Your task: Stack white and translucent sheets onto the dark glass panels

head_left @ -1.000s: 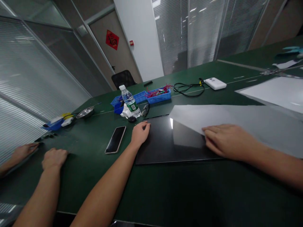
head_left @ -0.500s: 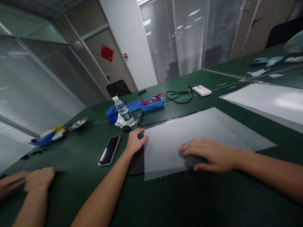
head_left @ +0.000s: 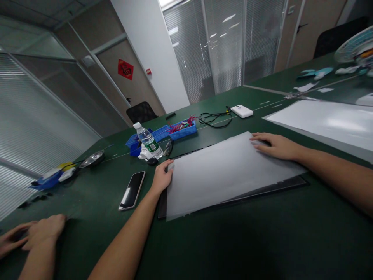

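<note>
A translucent whitish sheet [head_left: 210, 171] lies over a thin black panel [head_left: 268, 189] on the green table. Its left and front edges do not line up with the panel, whose dark border shows there. My left hand [head_left: 162, 177] rests at the left edge of the sheet and panel, thumb and fingers apart. Across the sheet, my right hand [head_left: 272, 146] lies on the far right corner, fingers stretched out to the left. Left of my left arm is a phone [head_left: 132, 190], screen up.
Behind the sheet stand a water bottle [head_left: 150, 142] and a blue tray [head_left: 183, 132] of red wires. Farther right are a black cable [head_left: 214, 120], a white power bank [head_left: 242, 111] and more sheets [head_left: 326, 120]. Another person's hands [head_left: 43, 233] are at lower left.
My right hand has moved from the middle of the sheet to its far right corner. The sheet's right part now looks like one layer, and the panel's front edge shows. My left hand stays at the left edge.
</note>
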Demonstrator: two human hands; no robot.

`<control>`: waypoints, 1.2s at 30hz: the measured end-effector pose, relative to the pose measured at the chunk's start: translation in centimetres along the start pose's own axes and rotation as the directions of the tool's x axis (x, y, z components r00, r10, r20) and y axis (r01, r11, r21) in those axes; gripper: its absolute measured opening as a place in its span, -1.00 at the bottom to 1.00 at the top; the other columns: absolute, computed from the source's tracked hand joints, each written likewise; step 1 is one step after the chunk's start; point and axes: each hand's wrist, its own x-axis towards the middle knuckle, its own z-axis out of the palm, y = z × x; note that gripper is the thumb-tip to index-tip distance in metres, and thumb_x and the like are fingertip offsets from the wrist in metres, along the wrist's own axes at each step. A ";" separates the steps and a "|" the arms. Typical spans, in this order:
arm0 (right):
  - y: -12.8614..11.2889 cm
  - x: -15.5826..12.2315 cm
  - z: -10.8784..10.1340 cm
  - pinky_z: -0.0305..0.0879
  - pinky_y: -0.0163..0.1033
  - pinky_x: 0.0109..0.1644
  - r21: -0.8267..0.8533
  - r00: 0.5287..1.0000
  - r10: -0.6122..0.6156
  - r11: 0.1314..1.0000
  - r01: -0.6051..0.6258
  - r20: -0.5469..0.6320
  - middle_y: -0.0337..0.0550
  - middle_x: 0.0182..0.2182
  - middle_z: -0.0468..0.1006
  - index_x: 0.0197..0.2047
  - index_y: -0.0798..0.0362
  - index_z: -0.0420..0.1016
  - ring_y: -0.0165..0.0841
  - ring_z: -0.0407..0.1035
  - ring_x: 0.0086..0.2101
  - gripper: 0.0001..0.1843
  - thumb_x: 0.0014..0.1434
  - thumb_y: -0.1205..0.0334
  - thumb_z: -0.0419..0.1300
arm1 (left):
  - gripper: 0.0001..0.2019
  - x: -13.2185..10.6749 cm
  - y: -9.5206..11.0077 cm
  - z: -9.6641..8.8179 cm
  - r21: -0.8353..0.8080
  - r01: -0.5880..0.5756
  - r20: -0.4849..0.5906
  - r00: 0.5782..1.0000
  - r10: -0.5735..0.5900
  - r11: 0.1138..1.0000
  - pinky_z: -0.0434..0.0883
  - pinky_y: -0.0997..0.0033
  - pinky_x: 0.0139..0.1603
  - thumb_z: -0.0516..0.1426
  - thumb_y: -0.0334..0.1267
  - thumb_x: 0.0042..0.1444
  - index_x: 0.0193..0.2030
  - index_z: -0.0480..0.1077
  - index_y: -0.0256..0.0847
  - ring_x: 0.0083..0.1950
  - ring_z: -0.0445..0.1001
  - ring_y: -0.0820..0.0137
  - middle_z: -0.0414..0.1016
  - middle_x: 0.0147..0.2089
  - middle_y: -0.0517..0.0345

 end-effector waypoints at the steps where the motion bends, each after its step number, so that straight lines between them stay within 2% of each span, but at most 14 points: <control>1: 0.0 -0.1 0.3 0.16 0.40 0.54 -0.005 1.000 -0.013 1.000 0.013 0.012 0.00 0.46 0.39 0.33 -0.08 0.59 0.12 0.29 0.41 -0.31 0.34 -0.31 0.15 | -0.53 0.0 0.0 0.0 -0.005 0.005 -0.005 1.000 -0.005 1.000 0.29 0.00 0.58 0.18 -0.43 0.20 0.24 0.61 -0.18 0.45 0.49 0.13 0.57 0.40 -0.06; 7: -1.2 -0.8 1.2 0.05 0.38 0.58 -0.020 0.995 -0.075 0.997 0.077 0.060 -0.04 0.63 0.00 0.43 -0.13 0.53 0.16 0.07 0.52 -0.24 0.32 -0.34 0.21 | -0.53 -0.2 0.1 -0.1 -0.022 0.053 -0.028 0.998 -0.054 0.998 0.34 -0.03 0.56 0.10 -0.46 0.24 0.22 0.61 -0.14 0.43 0.52 0.14 0.59 0.38 0.01; 9: -1.3 -0.9 1.3 0.01 0.40 0.58 -0.031 0.993 -0.084 0.996 0.087 0.082 -0.10 0.64 -0.05 0.44 -0.17 0.51 0.19 0.01 0.53 -0.23 0.30 -0.35 0.23 | -0.54 -0.3 0.4 -0.2 -0.017 0.065 -0.033 0.997 -0.065 0.998 0.36 -0.04 0.54 0.11 -0.44 0.25 0.21 0.62 -0.13 0.42 0.53 0.12 0.60 0.37 0.01; 13: -1.1 -0.7 1.5 -0.09 0.50 0.57 -0.072 0.988 -0.091 0.992 0.101 0.123 -0.09 0.61 0.07 0.46 -0.22 0.49 0.20 -0.03 0.54 -0.23 0.30 -0.35 0.22 | -0.61 -0.6 1.2 -0.4 0.001 0.054 -0.038 0.998 -0.054 0.999 0.36 -0.06 0.54 0.15 -0.30 0.29 0.20 0.63 -0.12 0.42 0.52 0.06 0.59 0.38 -0.01; 18: -1.0 -0.6 1.6 -0.13 0.46 0.59 -0.046 0.987 -0.081 0.995 0.088 0.137 -0.02 0.57 0.16 0.47 -0.15 0.48 0.14 -0.08 0.55 -0.21 0.34 -0.38 0.16 | -0.62 -0.8 1.5 -0.3 0.014 0.060 -0.050 0.997 -0.059 0.998 0.33 -0.02 0.56 0.18 -0.23 0.29 0.19 0.62 -0.17 0.43 0.51 0.05 0.57 0.38 -0.08; 21: -0.9 -0.7 1.5 -0.12 0.46 0.59 -0.037 0.986 -0.084 0.995 0.090 0.143 -0.02 0.56 0.19 0.47 -0.15 0.49 0.14 -0.06 0.55 -0.21 0.34 -0.38 0.16 | -0.61 -0.8 1.2 -0.3 0.013 0.096 -0.064 0.993 -0.095 0.995 0.34 -0.01 0.54 0.21 -0.24 0.25 0.19 0.61 -0.18 0.43 0.50 0.02 0.54 0.41 -0.11; 25: -1.0 -0.7 1.3 -0.05 0.42 0.60 -0.040 0.986 -0.094 0.994 0.100 0.136 -0.06 0.53 0.26 0.45 -0.17 0.50 0.12 0.00 0.54 -0.21 0.32 -0.40 0.17 | -0.61 -0.7 1.0 -0.2 0.006 0.125 -0.071 0.990 -0.124 0.992 0.36 0.03 0.53 0.27 -0.21 0.22 0.18 0.61 -0.12 0.42 0.51 0.04 0.54 0.40 -0.05; 36: -1.6 -0.7 1.1 0.00 0.36 0.60 -0.047 0.989 -0.086 0.995 0.093 0.123 -0.02 0.49 0.33 0.41 -0.11 0.55 0.14 0.10 0.51 -0.21 0.29 -0.39 0.20 | -0.56 -0.7 1.8 -0.4 0.042 0.220 -0.089 0.972 -0.216 0.975 0.41 0.08 0.47 0.31 -0.14 0.29 0.25 0.59 -0.26 0.37 0.56 0.01 0.62 0.32 -0.18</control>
